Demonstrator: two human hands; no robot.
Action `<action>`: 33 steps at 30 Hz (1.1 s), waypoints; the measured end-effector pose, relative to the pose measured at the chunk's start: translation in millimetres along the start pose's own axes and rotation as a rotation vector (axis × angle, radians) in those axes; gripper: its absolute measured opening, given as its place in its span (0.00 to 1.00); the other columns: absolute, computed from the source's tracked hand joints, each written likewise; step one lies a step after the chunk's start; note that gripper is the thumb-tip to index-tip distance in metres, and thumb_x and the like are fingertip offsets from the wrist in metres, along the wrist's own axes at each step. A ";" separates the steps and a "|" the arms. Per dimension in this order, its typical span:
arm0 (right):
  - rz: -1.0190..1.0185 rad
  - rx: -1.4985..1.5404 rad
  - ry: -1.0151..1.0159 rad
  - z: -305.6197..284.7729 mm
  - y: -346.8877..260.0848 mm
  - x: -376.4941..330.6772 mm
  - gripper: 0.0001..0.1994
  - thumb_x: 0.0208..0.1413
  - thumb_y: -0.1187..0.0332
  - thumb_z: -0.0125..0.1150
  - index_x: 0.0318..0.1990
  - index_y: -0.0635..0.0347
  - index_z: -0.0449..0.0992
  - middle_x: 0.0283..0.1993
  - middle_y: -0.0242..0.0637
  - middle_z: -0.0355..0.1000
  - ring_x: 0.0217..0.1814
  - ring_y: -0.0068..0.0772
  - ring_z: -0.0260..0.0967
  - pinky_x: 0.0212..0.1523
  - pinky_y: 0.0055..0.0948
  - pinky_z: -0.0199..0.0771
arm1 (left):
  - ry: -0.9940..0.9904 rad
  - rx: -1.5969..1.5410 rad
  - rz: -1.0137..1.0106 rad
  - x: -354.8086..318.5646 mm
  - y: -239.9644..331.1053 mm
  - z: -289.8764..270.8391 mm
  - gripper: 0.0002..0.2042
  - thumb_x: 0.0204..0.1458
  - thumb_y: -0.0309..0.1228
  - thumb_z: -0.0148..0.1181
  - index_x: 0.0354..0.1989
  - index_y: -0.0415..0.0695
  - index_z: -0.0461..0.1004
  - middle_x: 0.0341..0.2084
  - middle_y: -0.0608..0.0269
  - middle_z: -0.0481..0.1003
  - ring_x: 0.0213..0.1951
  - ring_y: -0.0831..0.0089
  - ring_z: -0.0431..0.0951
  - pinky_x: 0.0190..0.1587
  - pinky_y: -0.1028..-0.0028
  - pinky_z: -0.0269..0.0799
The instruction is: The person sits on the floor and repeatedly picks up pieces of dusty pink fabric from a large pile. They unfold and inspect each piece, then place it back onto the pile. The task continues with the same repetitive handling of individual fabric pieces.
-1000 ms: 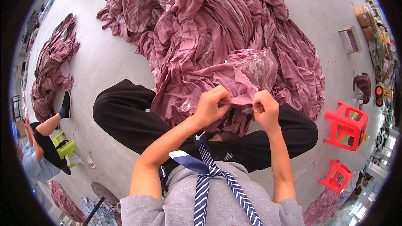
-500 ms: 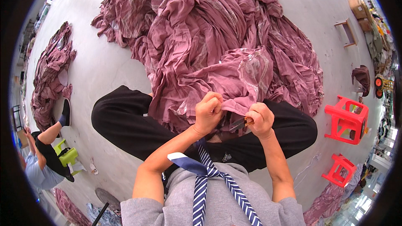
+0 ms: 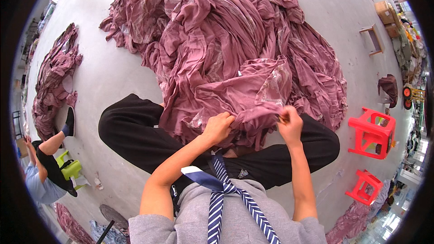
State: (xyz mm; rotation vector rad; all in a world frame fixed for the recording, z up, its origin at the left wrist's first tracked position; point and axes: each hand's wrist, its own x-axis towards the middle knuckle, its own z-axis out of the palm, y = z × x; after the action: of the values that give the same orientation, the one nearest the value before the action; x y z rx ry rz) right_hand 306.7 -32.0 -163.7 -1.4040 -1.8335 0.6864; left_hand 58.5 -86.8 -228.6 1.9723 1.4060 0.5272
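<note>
A large heap of mauve patterned cloth (image 3: 212,40) lies on the floor before me, and its near folds reach over my crossed legs. My left hand (image 3: 218,127) is closed on a bunched edge of this cloth at my lap. To the right, my right hand (image 3: 290,124) is closed and slightly blurred, at the end of a stretch of cloth pulled taut between both hands. Small thread snips (image 3: 283,118) sit in the right hand, mostly hidden by its fingers; only a dark and orange bit shows. Whether those fingers also pinch the cloth is hard to see.
Two red plastic stools (image 3: 371,133) stand at the right, with a small wooden stool (image 3: 372,39) and cardboard boxes (image 3: 386,16) farther off. Another mauve cloth pile (image 3: 53,81) lies at the left, near a seated person (image 3: 43,178) and a green stool (image 3: 70,165).
My right hand has moved right and up, drawing the cloth edge out. The snips' dark blades, visible before, are now mostly hidden. My left hand has shifted slightly left and down.
</note>
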 end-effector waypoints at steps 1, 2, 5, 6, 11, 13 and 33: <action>-0.068 -0.006 -0.062 16.9 1.6 17.8 0.19 0.40 0.83 0.57 0.43 0.58 0.69 0.22 0.37 0.65 0.21 0.34 0.67 0.24 0.29 0.66 | 0.004 0.002 -0.008 -2.4 -2.9 2.2 0.12 0.40 0.27 0.58 0.36 0.42 0.70 0.31 0.56 0.70 0.36 0.55 0.73 0.35 0.63 0.70; -0.022 -0.130 -0.302 27.8 3.5 35.7 0.29 0.41 0.77 0.62 0.55 0.55 0.63 0.23 0.40 0.68 0.26 0.43 0.70 0.26 0.34 0.68 | 0.010 0.006 -0.017 -5.7 -5.6 4.5 0.12 0.40 0.28 0.59 0.36 0.42 0.70 0.31 0.56 0.70 0.36 0.55 0.73 0.36 0.63 0.70; -0.070 -0.384 -0.481 64.9 19.2 73.9 0.33 0.40 0.70 0.64 0.58 0.54 0.59 0.23 0.43 0.71 0.29 0.51 0.71 0.30 0.45 0.68 | -0.035 0.014 -0.018 -8.6 0.3 0.0 0.12 0.40 0.29 0.60 0.35 0.42 0.71 0.30 0.56 0.70 0.36 0.55 0.73 0.36 0.62 0.70; -0.120 -0.461 -0.492 71.0 30.1 77.9 0.28 0.41 0.69 0.63 0.54 0.54 0.64 0.23 0.44 0.71 0.29 0.52 0.71 0.30 0.46 0.68 | -0.058 0.014 -0.018 -9.4 2.9 -1.6 0.12 0.41 0.29 0.60 0.35 0.42 0.71 0.30 0.56 0.70 0.36 0.55 0.73 0.36 0.62 0.70; -0.096 -0.619 -0.376 2.9 49.2 84.5 0.06 0.46 0.67 0.55 0.31 0.57 0.68 0.23 0.46 0.70 0.28 0.52 0.70 0.29 0.47 0.67 | -0.007 -0.006 -0.081 -26.9 -9.5 -13.9 0.08 0.43 0.31 0.59 0.32 0.45 0.72 0.28 0.56 0.72 0.33 0.55 0.74 0.33 0.62 0.70; 0.046 -0.474 -0.147 -79.5 28.4 99.3 0.10 0.44 0.72 0.55 0.37 0.59 0.72 0.27 0.50 0.69 0.31 0.49 0.70 0.32 0.42 0.67 | 0.054 0.006 -0.148 -39.0 -23.0 -15.8 0.06 0.44 0.30 0.58 0.31 0.45 0.72 0.27 0.56 0.72 0.32 0.56 0.74 0.33 0.61 0.69; 0.335 -0.453 -0.132 -136.7 66.5 41.5 0.11 0.52 0.63 0.52 0.33 0.62 0.72 0.25 0.50 0.70 0.27 0.49 0.70 0.28 0.41 0.66 | 0.048 0.070 -0.536 -33.3 -40.9 -4.8 0.23 0.35 0.38 0.67 0.43 0.49 0.72 0.28 0.54 0.76 0.35 0.56 0.75 0.38 0.60 0.69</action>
State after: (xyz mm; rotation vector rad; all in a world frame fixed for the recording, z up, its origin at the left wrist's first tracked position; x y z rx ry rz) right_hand 448.3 24.1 -123.3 -2.0364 -1.9561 0.5538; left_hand 16.3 -107.9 -252.5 1.5431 1.9123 0.2802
